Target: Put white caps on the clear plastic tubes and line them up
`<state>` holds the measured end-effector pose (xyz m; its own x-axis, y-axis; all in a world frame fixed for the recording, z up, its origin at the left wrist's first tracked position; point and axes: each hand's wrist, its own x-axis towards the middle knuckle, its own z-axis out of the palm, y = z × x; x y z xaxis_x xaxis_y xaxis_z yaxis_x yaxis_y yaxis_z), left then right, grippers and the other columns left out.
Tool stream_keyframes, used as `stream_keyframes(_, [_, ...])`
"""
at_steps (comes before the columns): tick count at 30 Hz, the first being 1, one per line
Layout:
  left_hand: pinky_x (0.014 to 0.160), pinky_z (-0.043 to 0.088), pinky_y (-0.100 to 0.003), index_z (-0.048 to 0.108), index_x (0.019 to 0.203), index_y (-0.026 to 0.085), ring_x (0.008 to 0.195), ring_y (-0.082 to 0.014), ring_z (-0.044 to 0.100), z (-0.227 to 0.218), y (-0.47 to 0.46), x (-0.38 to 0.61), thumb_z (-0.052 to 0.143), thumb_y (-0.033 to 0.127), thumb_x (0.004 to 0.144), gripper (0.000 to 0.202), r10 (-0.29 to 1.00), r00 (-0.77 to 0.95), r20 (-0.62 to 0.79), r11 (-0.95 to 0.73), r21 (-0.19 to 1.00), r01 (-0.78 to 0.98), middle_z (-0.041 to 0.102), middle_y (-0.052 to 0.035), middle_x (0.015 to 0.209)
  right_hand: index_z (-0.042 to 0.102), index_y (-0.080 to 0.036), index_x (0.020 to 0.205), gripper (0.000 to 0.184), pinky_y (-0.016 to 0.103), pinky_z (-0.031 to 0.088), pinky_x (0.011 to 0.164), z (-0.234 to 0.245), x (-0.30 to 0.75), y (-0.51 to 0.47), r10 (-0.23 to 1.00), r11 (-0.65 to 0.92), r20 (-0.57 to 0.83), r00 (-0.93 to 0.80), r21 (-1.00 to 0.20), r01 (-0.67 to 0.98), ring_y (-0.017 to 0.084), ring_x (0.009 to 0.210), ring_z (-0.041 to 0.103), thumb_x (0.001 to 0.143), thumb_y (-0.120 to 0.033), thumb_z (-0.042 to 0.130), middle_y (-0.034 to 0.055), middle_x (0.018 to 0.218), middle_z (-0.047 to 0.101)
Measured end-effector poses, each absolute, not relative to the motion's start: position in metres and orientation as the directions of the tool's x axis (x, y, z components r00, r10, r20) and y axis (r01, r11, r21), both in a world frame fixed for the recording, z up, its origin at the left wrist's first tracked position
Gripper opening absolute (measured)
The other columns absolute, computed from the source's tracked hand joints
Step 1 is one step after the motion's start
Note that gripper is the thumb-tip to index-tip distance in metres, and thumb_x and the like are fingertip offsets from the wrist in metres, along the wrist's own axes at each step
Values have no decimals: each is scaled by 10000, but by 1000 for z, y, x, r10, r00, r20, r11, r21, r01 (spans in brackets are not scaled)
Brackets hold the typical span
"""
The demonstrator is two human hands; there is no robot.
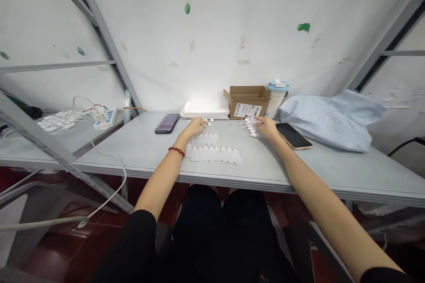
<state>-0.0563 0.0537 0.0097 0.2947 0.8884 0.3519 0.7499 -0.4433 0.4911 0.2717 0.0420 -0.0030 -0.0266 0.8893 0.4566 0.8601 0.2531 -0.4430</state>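
Observation:
Two rows of flat, white, rounded tags (pixel 215 154) lie side by side on the grey table, the farther row partly behind my left forearm. My left hand (pixel 195 127) is beyond these rows, fingers closed at some small white pieces (pixel 210 120); what is between the fingertips is too small to make out. To the right, a loose bunch of white tags with thin ends (pixel 249 127) rests in front of the cardboard box. At its right edge, my right hand (pixel 268 129) has its fingers closed around part of the bunch.
Behind the hands stand a stack of white sheets or trays (pixel 206 109), an open cardboard box (pixel 249 101) and a blue-lidded cup (pixel 276 97). Phones lie at left (pixel 167 124) and right (pixel 294 135), beside a light blue cloth (pixel 332 119). Metal frame posts (pixel 109 44) flank the table.

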Motion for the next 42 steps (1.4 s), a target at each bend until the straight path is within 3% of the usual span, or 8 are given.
stream_keyframes(6, [870, 475, -328, 747, 946, 124, 868, -224, 645, 8, 57, -60, 502, 45, 654, 390, 908, 299, 295, -407, 447, 797, 723, -110, 958, 677, -104, 1075, 331, 401, 446, 873, 7, 272, 36, 884, 254, 468, -20, -442, 860, 254, 893, 626, 774, -152, 546, 154, 1026, 684])
stream_keyframes(12, [857, 485, -311, 735, 997, 106, 845, -220, 653, 8, 56, -62, 490, 60, 680, 404, 934, 264, 241, -347, 432, 833, 728, -93, 925, 678, -142, 829, 136, 323, 441, 740, 34, 255, 4, 865, 386, 497, -71, -567, 728, 174, 762, 555, 746, -206, 590, 79, 847, 665])
stream_keyframes(16, [855, 485, -303, 737, 998, 123, 854, -220, 656, 7, 56, -62, 497, 68, 697, 389, 945, 225, 237, -306, 403, 862, 733, -75, 909, 664, -143, 837, 205, 254, 396, 574, 51, 246, -20, 906, 346, 163, -390, -816, 464, 113, 608, 501, 779, -330, 601, 33, 711, 630])
stream_keyframes(20, [844, 481, -286, 743, 987, 136, 854, -219, 659, 7, 56, -62, 520, 63, 706, 366, 952, 186, 241, -273, 403, 874, 738, -67, 902, 695, -140, 929, 277, 232, 369, 533, 55, 241, -31, 682, 266, -173, -711, -847, 461, 86, 562, 482, 772, -362, 643, 22, 674, 638])
stream_keyframes(25, [872, 470, -303, 756, 930, 153, 892, -236, 655, 8, 57, -62, 555, 54, 685, 332, 954, 158, 254, -258, 432, 864, 736, -75, 943, 681, -127, 1042, 360, 222, 334, 501, 51, 234, -29, 487, 272, -255, -836, -865, 422, 76, 546, 486, 804, -393, 634, 29, 677, 659])
stream_keyframes(31, [902, 462, -318, 761, 876, 162, 933, -249, 648, 7, 57, -61, 572, 53, 665, 303, 953, 128, 273, -245, 453, 857, 735, -71, 911, 664, -116, 1083, 413, 222, 283, 454, 49, 229, -29, 449, 248, -340, -826, -841, 481, 59, 487, 445, 803, -417, 634, 38, 695, 667])
stream_keyframes(37, [884, 473, -345, 735, 847, 135, 922, -256, 646, 11, 55, -58, 614, 87, 637, 248, 949, 25, 313, -212, 580, 786, 725, -83, 879, 674, -111, 1068, 447, 219, 272, 441, 47, 226, -29, 457, 225, -411, -789, -805, 549, 50, 462, 411, 792, -460, 631, 46, 681, 676])
stream_keyframes(42, [794, 500, -333, 668, 775, 126, 789, -205, 647, 20, 46, -49, 674, 146, 603, 173, 955, -37, 295, -241, 841, 485, 693, -61, 783, 686, -123, 1006, 422, 212, 300, 442, 48, 226, -30, 490, 227, -412, -768, -790, 569, 53, 459, 461, 780, -476, 637, 43, 673, 675])
